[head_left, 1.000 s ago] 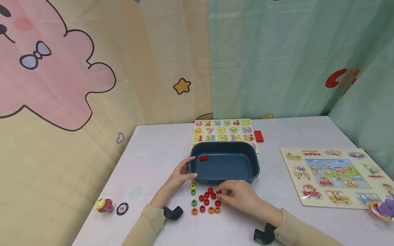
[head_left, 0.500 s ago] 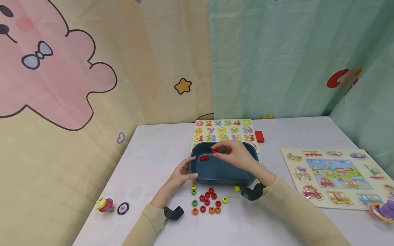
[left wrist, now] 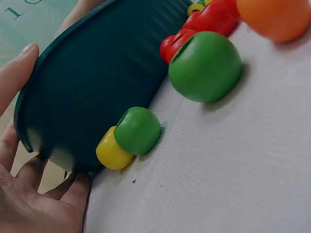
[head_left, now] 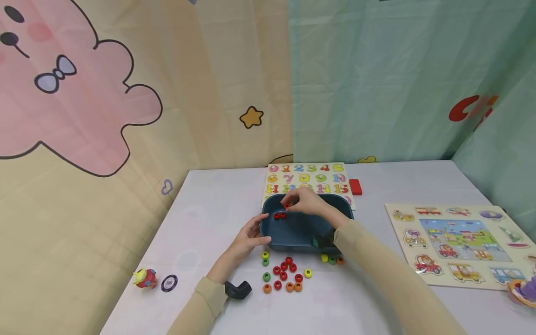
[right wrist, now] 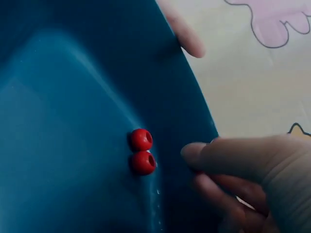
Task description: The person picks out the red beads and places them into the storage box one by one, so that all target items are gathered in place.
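A dark blue rectangular basin stands in the middle of the table. My left hand grips its left end, with thumb and fingers against the outside in the left wrist view. Above the basin's back left part, my right hand pinches a red bead between thumb and fingers; that bead is mostly hidden in the right wrist view. Two red beads lie side by side on the basin floor. In front of the basin are several loose red beads, green beads, yellow beads and orange beads.
Behind the basin lies a number puzzle board beside a red block. A vehicle puzzle board is at right, near a purple toy. At left sit a small figure and a round chip.
My right hand has picked up a red bead from the front group and carried it over the basin, then slightly left. The left hand stays on the basin's left end.
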`<state>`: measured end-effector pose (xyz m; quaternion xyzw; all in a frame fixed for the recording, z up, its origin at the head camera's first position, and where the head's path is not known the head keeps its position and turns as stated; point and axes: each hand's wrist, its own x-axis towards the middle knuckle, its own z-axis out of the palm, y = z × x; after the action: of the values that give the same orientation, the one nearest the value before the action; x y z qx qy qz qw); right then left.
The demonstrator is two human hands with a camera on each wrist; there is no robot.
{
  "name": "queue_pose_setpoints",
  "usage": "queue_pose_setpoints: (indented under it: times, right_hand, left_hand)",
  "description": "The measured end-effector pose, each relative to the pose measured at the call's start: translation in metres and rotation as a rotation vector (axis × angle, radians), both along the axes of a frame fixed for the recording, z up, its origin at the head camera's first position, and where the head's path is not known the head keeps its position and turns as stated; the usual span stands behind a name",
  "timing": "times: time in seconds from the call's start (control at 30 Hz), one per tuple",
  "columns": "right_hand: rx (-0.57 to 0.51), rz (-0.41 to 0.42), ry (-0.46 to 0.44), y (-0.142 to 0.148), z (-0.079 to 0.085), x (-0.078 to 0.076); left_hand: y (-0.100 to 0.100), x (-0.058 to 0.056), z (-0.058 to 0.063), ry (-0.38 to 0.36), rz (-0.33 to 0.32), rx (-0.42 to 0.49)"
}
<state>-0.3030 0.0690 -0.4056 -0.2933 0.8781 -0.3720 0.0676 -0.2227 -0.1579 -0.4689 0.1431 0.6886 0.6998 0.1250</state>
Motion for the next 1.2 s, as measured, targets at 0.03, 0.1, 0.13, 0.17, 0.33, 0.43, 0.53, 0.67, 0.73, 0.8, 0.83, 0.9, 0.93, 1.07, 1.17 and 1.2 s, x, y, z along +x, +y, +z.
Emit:
queue_pose_setpoints:
  times: [0.03, 0.1, 0.13, 0.17, 0.33, 0.43, 0.53, 0.67, 0.73, 0.8, 0.83, 0.9, 0.93, 1.07, 1.17, 1.2]
  right_hand:
    - [0.023, -0.004, 0.001, 0.000, -0.002, -0.002]
    - [0.066, -0.009, 0.000, -0.002, -0.005, -0.005]
    - [0.090, -0.015, 0.002, -0.002, -0.006, -0.007]
    - [0.113, -0.022, 0.001, -0.003, -0.007, -0.008]
    - [0.190, -0.050, -0.040, -0.003, -0.014, -0.013]
    - [0.194, -0.044, -0.076, -0.003, -0.020, -0.016]
    - [0.191, -0.028, -0.087, -0.003, -0.025, -0.017]
    - [0.201, -0.024, -0.096, -0.005, -0.027, -0.017]
    - [0.203, -0.022, -0.102, -0.006, -0.028, -0.017]
    - [0.201, -0.020, -0.112, -0.006, -0.028, -0.016]
    - [0.198, -0.016, -0.114, -0.006, -0.028, -0.016]
    - [0.199, -0.008, -0.117, -0.006, -0.026, -0.014]
    - [0.201, -0.001, -0.110, -0.005, -0.023, -0.013]
    - [0.166, 0.045, -0.052, 0.000, 0.003, -0.003]
    - [0.087, 0.080, -0.004, 0.008, 0.026, 0.010]
    - [0.056, 0.090, 0.005, 0.011, 0.032, 0.015]
  left_hand:
    - [0.000, 0.000, 0.000, -0.001, 0.002, 0.000]
    - [0.000, 0.000, 0.000, -0.005, 0.004, 0.002]
    - [0.000, 0.000, 0.000, -0.006, 0.003, 0.002]
    - [0.000, 0.000, 0.000, -0.006, 0.003, 0.002]
    - [0.000, -0.001, 0.000, -0.018, 0.002, -0.007]
    - [0.001, 0.000, 0.003, -0.024, -0.013, -0.003]
    - [0.002, 0.005, 0.012, -0.025, -0.030, -0.005]
    - [0.003, 0.010, 0.022, -0.016, -0.039, -0.019]
    - [0.002, 0.010, 0.021, -0.016, -0.039, -0.020]
    - [0.002, 0.009, 0.019, -0.019, -0.042, -0.016]
    - [0.001, 0.008, 0.017, -0.020, -0.041, -0.010]
    - [0.001, 0.006, 0.011, -0.024, -0.037, -0.004]
    - [0.000, 0.004, 0.009, -0.027, -0.035, -0.001]
    - [-0.001, 0.001, 0.001, -0.020, -0.021, 0.000]
    - [-0.001, 0.001, 0.000, -0.003, -0.019, 0.008]
    - [-0.001, 0.000, 0.000, 0.003, -0.021, 0.011]
